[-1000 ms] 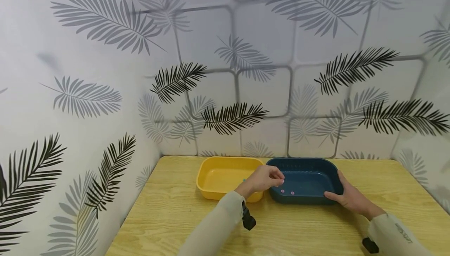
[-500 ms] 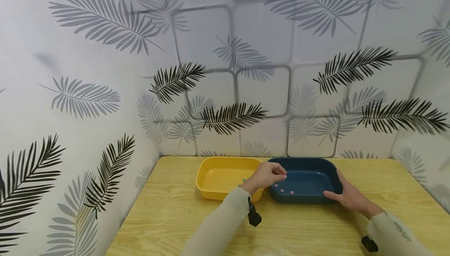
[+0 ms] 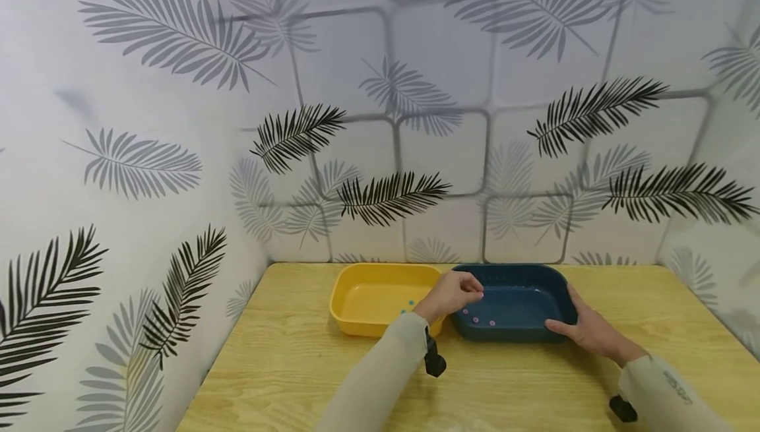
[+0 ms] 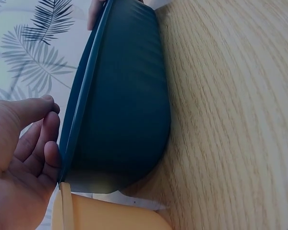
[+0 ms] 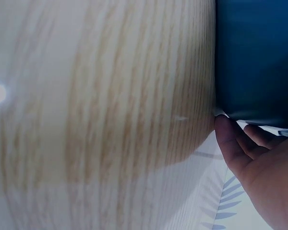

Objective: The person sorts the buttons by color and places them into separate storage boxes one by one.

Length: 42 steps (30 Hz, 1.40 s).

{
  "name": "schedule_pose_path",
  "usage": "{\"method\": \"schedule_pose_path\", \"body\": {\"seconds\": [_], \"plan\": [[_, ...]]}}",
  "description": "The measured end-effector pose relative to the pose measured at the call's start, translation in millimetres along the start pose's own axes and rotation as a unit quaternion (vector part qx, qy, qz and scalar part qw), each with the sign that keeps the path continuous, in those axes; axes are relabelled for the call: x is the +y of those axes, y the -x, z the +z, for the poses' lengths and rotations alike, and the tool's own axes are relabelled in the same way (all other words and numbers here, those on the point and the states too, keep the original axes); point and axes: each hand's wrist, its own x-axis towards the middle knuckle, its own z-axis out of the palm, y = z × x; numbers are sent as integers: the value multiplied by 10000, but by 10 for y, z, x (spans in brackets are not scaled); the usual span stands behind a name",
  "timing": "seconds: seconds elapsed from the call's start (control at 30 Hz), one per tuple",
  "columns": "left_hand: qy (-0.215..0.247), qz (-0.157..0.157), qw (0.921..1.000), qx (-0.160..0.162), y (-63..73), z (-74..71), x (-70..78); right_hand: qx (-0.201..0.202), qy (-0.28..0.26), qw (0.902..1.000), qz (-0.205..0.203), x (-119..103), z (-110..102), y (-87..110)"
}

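In the head view my left hand [image 3: 452,295] is over the left end of a dark blue plastic basin [image 3: 522,334], thumb and forefinger tips together. The left wrist view shows a tiny dark-looking piece [image 4: 56,109] pinched at those tips, beside the basin's rim; its kind is too small to make out. Inside the basin lie small pink ring-shaped pieces [image 3: 475,320], near its left front corner. My right hand [image 3: 590,330] holds the basin's right end, thumb on the front wall. The right wrist view has its fingers [image 5: 230,139] against the basin's end.
A yellow basin [image 3: 359,328] stands left of the blue one, their ends meeting. Small blue pieces [image 3: 411,303] lie in it, partly behind my left forearm. Both stand on a wood-grain table [image 3: 285,353] against a leaf-patterned wall [image 3: 415,155].
My left hand has shifted slightly right and away from me over the blue basin, fingertips still together. More of the blue pieces now shows. My right hand stays on the basin.
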Motion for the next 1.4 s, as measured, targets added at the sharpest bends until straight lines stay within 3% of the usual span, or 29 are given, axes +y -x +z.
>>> {"method": "schedule_pose_path", "body": {"seconds": [0.47,0.93,1.17,1.4], "plan": [[-580,-159,9982,-50,-145,39,2,-53,67,9999,99,-11,-6,5],[-1039,-65,9945,-65,-246,105,-10,-28,11,9999,128,3,-6,13],[-660,-274,9974,0,-248,110,-12,-69,-56,9999,71,-4,-3,25],[-138,-153,9998,16,-240,88,-30,11,-2,10000,2,-1,-9,30]]}}
